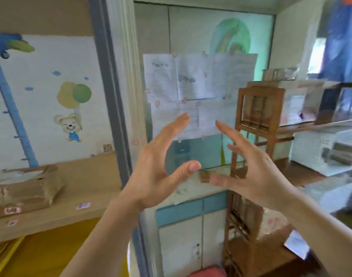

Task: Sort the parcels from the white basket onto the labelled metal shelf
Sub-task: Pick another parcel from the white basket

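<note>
My left hand (pixel 161 158) and my right hand (pixel 251 166) are raised side by side in the middle of the view, palms facing each other, fingers spread, nothing in either. A brown paper parcel (pixel 25 186) lies on the wooden board of the shelf (pixel 87 188) at the far left, well left of my left hand. Small labels (pixel 83 205) are stuck along the shelf's front edge. A grey metal upright (pixel 111 92) of the shelf stands just left of my hands. At the right edge sits a white basket (pixel 319 154) with parcels in it; the image is blurred there.
Behind my hands is a cabinet door (pixel 201 86) covered in pinned papers. A wooden chair (pixel 257 120) stands stacked to the right of it. A wall (pixel 51 96) with cartoon stickers backs the shelf. Something yellow (pixel 41 252) lies under the shelf board.
</note>
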